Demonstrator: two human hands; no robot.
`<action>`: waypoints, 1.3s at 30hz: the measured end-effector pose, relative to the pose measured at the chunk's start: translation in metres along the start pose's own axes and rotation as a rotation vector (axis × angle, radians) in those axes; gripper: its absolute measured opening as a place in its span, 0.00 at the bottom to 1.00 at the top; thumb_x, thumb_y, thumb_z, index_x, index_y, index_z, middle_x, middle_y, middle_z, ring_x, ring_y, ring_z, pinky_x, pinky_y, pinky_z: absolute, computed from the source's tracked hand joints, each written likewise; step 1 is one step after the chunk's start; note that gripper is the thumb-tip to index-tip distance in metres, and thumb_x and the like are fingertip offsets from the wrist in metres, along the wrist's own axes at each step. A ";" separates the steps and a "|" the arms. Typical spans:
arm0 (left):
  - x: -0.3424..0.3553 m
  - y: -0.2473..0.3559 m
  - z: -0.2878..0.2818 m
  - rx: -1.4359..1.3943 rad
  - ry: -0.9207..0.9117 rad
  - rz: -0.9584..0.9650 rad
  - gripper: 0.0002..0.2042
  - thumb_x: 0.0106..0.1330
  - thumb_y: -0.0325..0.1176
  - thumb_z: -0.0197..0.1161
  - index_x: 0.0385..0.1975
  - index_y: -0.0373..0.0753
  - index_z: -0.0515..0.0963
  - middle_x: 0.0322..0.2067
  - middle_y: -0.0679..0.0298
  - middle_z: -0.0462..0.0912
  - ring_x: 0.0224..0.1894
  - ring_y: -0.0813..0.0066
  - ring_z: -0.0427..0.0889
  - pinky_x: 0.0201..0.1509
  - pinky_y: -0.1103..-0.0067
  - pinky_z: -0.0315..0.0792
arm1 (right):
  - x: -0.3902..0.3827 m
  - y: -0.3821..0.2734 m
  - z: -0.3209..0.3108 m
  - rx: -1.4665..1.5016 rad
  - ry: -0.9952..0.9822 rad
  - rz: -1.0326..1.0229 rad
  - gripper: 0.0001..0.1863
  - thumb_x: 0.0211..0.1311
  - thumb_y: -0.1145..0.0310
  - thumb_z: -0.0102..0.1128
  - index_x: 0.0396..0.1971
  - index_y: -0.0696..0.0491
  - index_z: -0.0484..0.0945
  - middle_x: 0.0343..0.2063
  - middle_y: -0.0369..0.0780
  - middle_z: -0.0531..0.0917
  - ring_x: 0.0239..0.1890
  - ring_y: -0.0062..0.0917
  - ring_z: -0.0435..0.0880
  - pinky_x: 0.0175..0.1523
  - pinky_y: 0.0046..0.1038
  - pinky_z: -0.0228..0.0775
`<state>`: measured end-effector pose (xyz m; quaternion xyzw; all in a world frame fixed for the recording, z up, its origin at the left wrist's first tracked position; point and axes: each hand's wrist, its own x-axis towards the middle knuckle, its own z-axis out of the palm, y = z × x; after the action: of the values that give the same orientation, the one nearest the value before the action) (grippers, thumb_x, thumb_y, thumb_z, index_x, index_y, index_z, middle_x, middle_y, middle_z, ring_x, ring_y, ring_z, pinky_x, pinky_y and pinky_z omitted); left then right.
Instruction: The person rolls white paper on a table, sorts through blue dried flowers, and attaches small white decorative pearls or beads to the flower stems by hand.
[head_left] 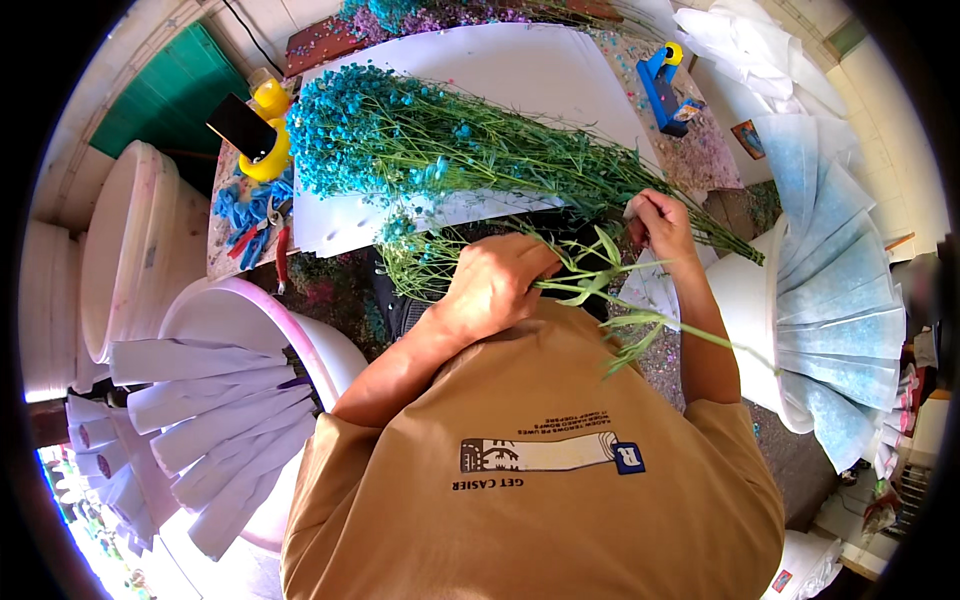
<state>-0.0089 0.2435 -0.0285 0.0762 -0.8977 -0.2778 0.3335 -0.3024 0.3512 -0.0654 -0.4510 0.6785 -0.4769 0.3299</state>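
My left hand [497, 280] is closed around a leafy green stem [585, 284] in front of my chest. The stem runs out to the right and droops past my right forearm. To the left of that hand, a small blue-flowered baby's breath sprig [415, 262] hangs below the table edge; whether it belongs to the same stem is hidden by my hand. My right hand [662, 228] is closed in a pinch near the stem ends of the large bunch, and what lies between its fingers is hidden. That large bunch of blue baby's breath [440, 140] lies across white paper sheets [540, 60], its heads at the left.
Pruning shears [281, 250], blue gloves [240, 212], a phone on a yellow stand [265, 165] and a blue tape dispenser [662, 95] lie on the table. White buckets with paper-wrapped bundles [215, 400] stand left; a bucket with pale blue wraps [830, 300] stands right.
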 end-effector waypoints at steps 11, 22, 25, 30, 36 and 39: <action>0.047 -0.028 0.018 0.637 -0.179 -0.296 0.04 0.55 0.30 0.61 0.24 0.41 0.82 0.28 0.60 0.85 0.35 0.62 0.84 0.34 0.69 0.80 | 0.013 0.003 0.026 -0.156 0.066 -0.079 0.11 0.69 0.69 0.59 0.46 0.58 0.81 0.28 0.40 0.85 0.22 0.21 0.81 0.29 0.23 0.74; 0.058 -0.057 0.049 0.564 -0.101 -0.298 0.07 0.57 0.36 0.66 0.21 0.41 0.82 0.27 0.59 0.86 0.41 0.59 0.83 0.45 0.64 0.76 | 0.020 -0.007 0.053 -0.394 0.079 -0.356 0.10 0.63 0.76 0.65 0.44 0.59 0.81 0.33 0.43 0.82 0.28 0.26 0.82 0.35 0.28 0.75; 0.056 -0.060 0.057 0.370 -0.130 -0.484 0.09 0.60 0.38 0.65 0.27 0.39 0.83 0.29 0.57 0.87 0.40 0.57 0.86 0.43 0.62 0.79 | 0.024 0.001 0.049 -0.520 0.086 -0.388 0.10 0.62 0.75 0.66 0.43 0.59 0.81 0.32 0.45 0.83 0.28 0.30 0.83 0.34 0.29 0.74; 0.058 -0.055 0.053 0.354 -0.145 -0.463 0.12 0.60 0.42 0.68 0.30 0.39 0.82 0.30 0.57 0.87 0.35 0.55 0.87 0.39 0.62 0.81 | 0.023 -0.006 0.053 -0.527 0.101 -0.484 0.10 0.62 0.74 0.67 0.42 0.59 0.81 0.32 0.46 0.83 0.28 0.32 0.83 0.34 0.30 0.74; 0.062 -0.023 -0.001 0.207 0.076 -0.303 0.12 0.60 0.43 0.69 0.31 0.41 0.79 0.26 0.52 0.83 0.32 0.50 0.85 0.35 0.59 0.77 | 0.026 0.005 0.049 -0.400 0.120 -0.387 0.11 0.63 0.73 0.67 0.44 0.59 0.81 0.32 0.43 0.84 0.29 0.26 0.83 0.34 0.26 0.74; 0.047 -0.004 -0.103 -0.078 0.348 -0.339 0.09 0.64 0.36 0.66 0.37 0.38 0.80 0.33 0.54 0.84 0.35 0.55 0.85 0.39 0.66 0.79 | 0.029 0.000 0.047 -0.404 0.099 -0.371 0.13 0.63 0.72 0.68 0.46 0.60 0.81 0.30 0.41 0.83 0.29 0.24 0.82 0.34 0.23 0.73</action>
<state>0.0213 0.1795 0.0595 0.2595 -0.7897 -0.3470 0.4343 -0.2720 0.3081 -0.0816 -0.6004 0.6809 -0.4055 0.1069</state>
